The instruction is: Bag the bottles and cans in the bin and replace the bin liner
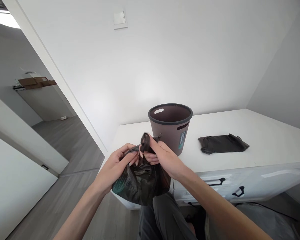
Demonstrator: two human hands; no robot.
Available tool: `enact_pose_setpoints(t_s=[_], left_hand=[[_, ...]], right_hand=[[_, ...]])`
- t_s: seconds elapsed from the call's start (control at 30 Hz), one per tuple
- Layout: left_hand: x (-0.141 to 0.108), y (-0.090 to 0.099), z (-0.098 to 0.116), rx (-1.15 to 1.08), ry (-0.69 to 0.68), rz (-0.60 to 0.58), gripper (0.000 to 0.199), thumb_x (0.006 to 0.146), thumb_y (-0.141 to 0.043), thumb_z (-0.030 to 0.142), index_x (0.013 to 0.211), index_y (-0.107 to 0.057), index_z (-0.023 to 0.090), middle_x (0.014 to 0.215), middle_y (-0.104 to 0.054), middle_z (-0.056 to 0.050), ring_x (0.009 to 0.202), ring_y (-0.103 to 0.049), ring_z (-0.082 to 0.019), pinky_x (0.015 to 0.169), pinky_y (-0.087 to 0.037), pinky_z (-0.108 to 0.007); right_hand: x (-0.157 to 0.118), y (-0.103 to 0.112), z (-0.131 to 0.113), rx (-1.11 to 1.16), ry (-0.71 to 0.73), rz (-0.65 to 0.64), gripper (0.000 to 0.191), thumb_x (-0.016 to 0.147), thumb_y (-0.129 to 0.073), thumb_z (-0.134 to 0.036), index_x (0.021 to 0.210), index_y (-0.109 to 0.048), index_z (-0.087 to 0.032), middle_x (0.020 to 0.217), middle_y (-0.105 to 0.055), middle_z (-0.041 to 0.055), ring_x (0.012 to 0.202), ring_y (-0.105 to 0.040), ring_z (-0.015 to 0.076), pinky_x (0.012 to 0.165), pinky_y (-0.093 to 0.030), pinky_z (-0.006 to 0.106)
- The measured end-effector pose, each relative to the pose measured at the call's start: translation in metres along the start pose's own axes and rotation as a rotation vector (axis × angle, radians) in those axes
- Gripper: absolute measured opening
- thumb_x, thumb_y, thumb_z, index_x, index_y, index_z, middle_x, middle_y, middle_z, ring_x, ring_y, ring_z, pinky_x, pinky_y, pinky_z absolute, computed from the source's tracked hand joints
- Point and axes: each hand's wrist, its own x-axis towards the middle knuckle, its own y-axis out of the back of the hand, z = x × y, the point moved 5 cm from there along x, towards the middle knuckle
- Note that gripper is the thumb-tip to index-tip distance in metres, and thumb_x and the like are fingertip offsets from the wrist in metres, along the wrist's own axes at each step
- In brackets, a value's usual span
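Note:
A filled black garbage bag (142,185) hangs in front of the cabinet's edge, above my knees, with greenish contents showing faintly through its left side. My left hand (123,160) is closed on the gathered plastic near the top. At the neck, my right hand (160,153) pinches a twisted loop of the same bag. Just behind my hands a brown trash can (168,133) with a dark rim and slot handles stands upright; the part of its interior that shows holds no bag. To its right lies a flat, folded black plastic bag (222,143).
The trash can and folded bag rest on a white cabinet top (265,133) with black drawer handles (238,191) below. A white wall with a light switch (120,19) rises behind. At left a doorway opens to grey floor and cardboard boxes (33,81). A grey bag-like item (265,220) sits lower right.

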Motion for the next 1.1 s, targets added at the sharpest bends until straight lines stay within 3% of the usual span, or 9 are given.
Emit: enact_pose_setpoints(t_s=[0.1, 0.2, 0.3, 0.37, 0.43, 0.57, 0.77, 0.93, 1.1], left_hand=[[-0.001, -0.001, 0.001, -0.055, 0.017, 0.001, 0.027, 0.096, -0.064, 0.048, 0.093, -0.068, 0.022, 0.077, -0.058, 0.0, 0.073, -0.054, -0.016, 0.07, -0.045, -0.027], [-0.002, 0.0, 0.003, -0.042, 0.012, 0.035, 0.024, 0.095, -0.064, 0.046, 0.093, -0.069, 0.022, 0.075, -0.056, 0.001, 0.071, -0.053, -0.016, 0.069, -0.044, -0.026], [-0.002, 0.004, 0.004, -0.036, 0.012, 0.075, 0.023, 0.095, -0.065, 0.045, 0.091, -0.067, 0.023, 0.075, -0.055, 0.002, 0.071, -0.053, -0.015, 0.068, -0.043, -0.025], [-0.002, 0.005, 0.005, -0.033, 0.01, 0.09, 0.023, 0.094, -0.065, 0.046, 0.091, -0.066, 0.023, 0.075, -0.054, 0.002, 0.071, -0.051, -0.015, 0.067, -0.042, -0.024], [-0.003, 0.005, 0.007, -0.018, 0.006, 0.095, 0.025, 0.095, -0.065, 0.047, 0.092, -0.065, 0.023, 0.074, -0.053, 0.002, 0.071, -0.05, -0.014, 0.066, -0.041, -0.024], [-0.006, 0.003, 0.012, 0.094, -0.046, 0.106, 0.026, 0.096, -0.064, 0.051, 0.095, -0.064, 0.025, 0.075, -0.056, 0.002, 0.073, -0.053, -0.015, 0.069, -0.042, -0.025], [-0.007, -0.003, 0.019, 0.2, -0.149, 0.109, 0.036, 0.097, -0.058, 0.06, 0.1, -0.069, 0.025, 0.092, -0.069, -0.002, 0.087, -0.062, -0.021, 0.079, -0.048, -0.03], [0.001, -0.005, 0.02, 0.097, -0.041, 0.207, 0.049, 0.096, -0.053, 0.069, 0.099, -0.07, 0.023, 0.086, -0.068, -0.002, 0.086, -0.062, -0.022, 0.074, -0.049, -0.029], [0.013, -0.019, 0.016, -0.108, 0.091, 0.049, 0.046, 0.091, -0.067, 0.063, 0.076, -0.067, 0.019, 0.079, -0.066, -0.002, 0.078, -0.06, -0.018, 0.071, -0.049, -0.026]], right_hand=[[-0.006, 0.003, -0.007, -0.232, 0.034, -0.002, 0.064, 0.098, -0.046, -0.076, 0.062, -0.035, -0.023, 0.06, -0.028, -0.0056, 0.056, -0.024, 0.0109, 0.055, -0.024, 0.029], [-0.013, 0.005, -0.018, -0.466, 0.159, 0.051, 0.054, 0.104, -0.048, -0.06, 0.066, -0.049, -0.022, 0.064, -0.048, -0.002, 0.062, -0.042, 0.0137, 0.062, -0.035, 0.029], [-0.019, 0.004, -0.025, -0.58, 0.331, 0.072, 0.029, 0.105, -0.053, -0.042, 0.087, -0.067, -0.025, 0.087, -0.071, 0.0016, 0.084, -0.064, 0.0197, 0.078, -0.047, 0.032], [-0.021, 0.006, -0.025, -0.614, 0.401, 0.11, 0.014, 0.102, -0.057, -0.036, 0.106, -0.069, -0.028, 0.096, -0.076, 0.0011, 0.092, -0.07, 0.0216, 0.083, -0.05, 0.033], [-0.022, 0.011, -0.021, -0.646, 0.409, 0.182, 0.018, 0.1, -0.06, -0.032, 0.117, -0.064, -0.03, 0.094, -0.078, -0.0001, 0.089, -0.072, 0.0219, 0.081, -0.051, 0.033], [-0.025, 0.02, -0.013, -0.769, 0.439, 0.336, 0.012, 0.093, -0.061, -0.02, 0.102, -0.063, -0.028, 0.091, -0.078, -0.0006, 0.083, -0.073, 0.0213, 0.073, -0.05, 0.031], [-0.03, 0.022, -0.01, -0.954, 0.705, 0.447, 0.028, 0.088, -0.051, -0.005, 0.1, -0.065, -0.026, 0.108, -0.078, 0.0038, 0.098, -0.074, 0.0215, 0.08, -0.054, 0.033], [-0.031, 0.018, -0.012, -1.014, 0.922, 0.51, 0.032, 0.089, -0.048, 0.001, 0.097, -0.066, -0.024, 0.105, -0.078, 0.0049, 0.096, -0.075, 0.0185, 0.075, -0.057, 0.029], [-0.033, 0.012, -0.017, -1.008, 1.119, 0.539, 0.032, 0.091, -0.049, 0.004, 0.094, -0.067, -0.022, 0.098, -0.078, 0.0041, 0.086, -0.075, 0.0142, 0.066, -0.057, 0.024]])
